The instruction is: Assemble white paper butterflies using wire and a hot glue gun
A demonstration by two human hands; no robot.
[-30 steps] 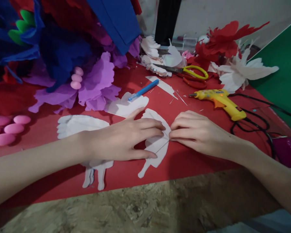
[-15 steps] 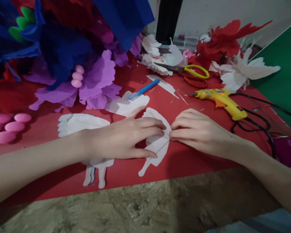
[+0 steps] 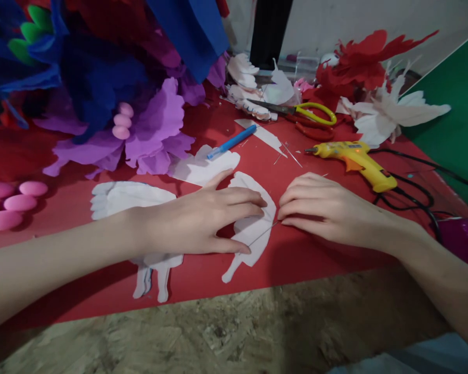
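Observation:
My left hand (image 3: 208, 221) lies with its fingers spread over a white petal cutout (image 3: 257, 210), its fingertips and thumb resting on it. From near the left thumb, a thin strand (image 3: 263, 235) runs across the petal to the fingertips of my right hand (image 3: 315, 208). Those fingers are pinched together on the strand's end, just off the petal's right edge. Whether it is wire, thread or glue I cannot tell. Under my left wrist a stack of similar white petals (image 3: 138, 196) is partly hidden. Another white petal piece (image 3: 206, 165) lies behind the left hand.
A yellow glue gun (image 3: 359, 158) with a black cord lies at the right. Behind are scissors (image 3: 315, 113) and a blue pen (image 3: 232, 141). Large purple paper petals (image 3: 156, 122) and pink egg-shaped pieces (image 3: 5, 219) stand left. The red table's front edge borders a rough board.
My right hand has moved slightly right, away from the petal, and more of the strand shows off its edge. My left hand has stayed in place.

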